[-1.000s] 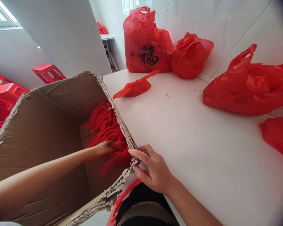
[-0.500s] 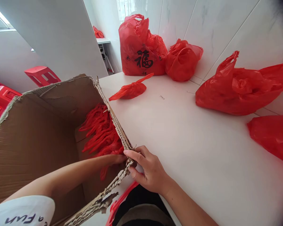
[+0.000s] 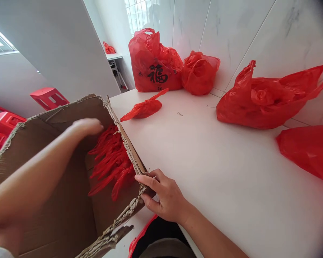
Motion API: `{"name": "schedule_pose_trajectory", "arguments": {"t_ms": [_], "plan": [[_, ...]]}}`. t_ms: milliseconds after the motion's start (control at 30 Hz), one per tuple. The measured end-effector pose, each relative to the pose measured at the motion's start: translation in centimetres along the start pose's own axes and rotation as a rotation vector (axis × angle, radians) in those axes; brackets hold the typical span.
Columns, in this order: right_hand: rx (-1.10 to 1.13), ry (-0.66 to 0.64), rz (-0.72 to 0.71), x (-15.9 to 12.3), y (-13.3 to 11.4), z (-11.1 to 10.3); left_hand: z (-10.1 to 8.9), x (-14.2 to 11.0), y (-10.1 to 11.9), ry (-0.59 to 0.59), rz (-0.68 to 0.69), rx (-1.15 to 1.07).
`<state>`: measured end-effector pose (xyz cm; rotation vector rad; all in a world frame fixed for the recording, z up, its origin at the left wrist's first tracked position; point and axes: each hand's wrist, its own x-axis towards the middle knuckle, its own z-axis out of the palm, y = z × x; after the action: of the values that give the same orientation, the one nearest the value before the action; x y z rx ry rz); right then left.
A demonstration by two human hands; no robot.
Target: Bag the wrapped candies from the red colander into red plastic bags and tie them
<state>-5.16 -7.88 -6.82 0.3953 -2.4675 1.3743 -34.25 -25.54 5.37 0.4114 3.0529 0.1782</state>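
A large cardboard box [image 3: 61,200] with ragged cut edges stands tilted at the left, its top open towards me. Along the inside of its right wall lies a row of tied red plastic bags [image 3: 111,154]. My left hand [image 3: 89,126] is in the box above the far end of that row. Motion smears its fingers, and whether they touch a bag cannot be made out. At the box's near right corner, my right hand [image 3: 163,195] is closed on the rim, fingers outside, thumb below the corner.
On the white table [image 3: 193,154] lies a small tied red bag [image 3: 144,108] beyond the box. Larger filled red bags [image 3: 156,66] line the tiled wall, more of them [image 3: 261,102] at the right. Red plastic stools [image 3: 50,98] stand behind the box at left.
My left hand has moved from the near end of the bag row to its far end. The nearest bags' loose ends lie differently. My right hand keeps its grip on the rim.
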Motion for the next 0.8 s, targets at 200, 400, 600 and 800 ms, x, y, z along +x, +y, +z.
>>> {"name": "schedule_pose_trajectory", "arguments": {"t_ms": [200, 400, 600, 800], "plan": [[0.009, -0.021, 0.013, 0.0, -0.2, -0.2, -0.9, 3.7, 5.9, 0.137, 0.191, -0.076], [-0.026, -0.012, 0.02, -0.1, -0.4, -0.2, 3.1, 6.5, 11.8, -0.007, 0.228, -0.33], [0.004, -0.02, 0.004, -0.1, -0.2, -0.3, -2.2, 2.6, 6.6, -0.087, 0.277, -0.788], [-0.007, -0.036, 0.003, -0.1, -0.2, -0.5, -4.0, -5.5, -2.6, -0.002, 0.032, -1.204]]}}
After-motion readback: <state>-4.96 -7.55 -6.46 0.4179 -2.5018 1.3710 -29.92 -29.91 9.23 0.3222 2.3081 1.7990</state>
